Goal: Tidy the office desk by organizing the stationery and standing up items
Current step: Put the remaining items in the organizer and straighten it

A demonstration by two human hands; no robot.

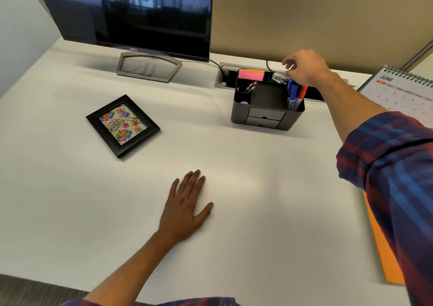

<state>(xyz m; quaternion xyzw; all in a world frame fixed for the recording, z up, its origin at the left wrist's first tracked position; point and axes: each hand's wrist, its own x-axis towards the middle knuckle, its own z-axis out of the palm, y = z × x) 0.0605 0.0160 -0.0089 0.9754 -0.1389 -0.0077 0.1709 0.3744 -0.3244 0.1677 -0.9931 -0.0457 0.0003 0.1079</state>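
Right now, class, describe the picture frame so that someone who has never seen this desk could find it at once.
Start at the monitor at the back left of the white desk. In front of its stand, nearer the person, the picture frame lies flat and face up, turned at an angle. It is the only black-bordered square there, holding a colourful birthday picture with balloons, well left of the black organizer.

The white counter (234, 165) carries a flat-lying picture frame (122, 126), a black organizer (267, 108), a monitor stand (149, 66), a calendar (403, 90), an orange folder (384, 254) and the left grip (185, 209) resting flat.
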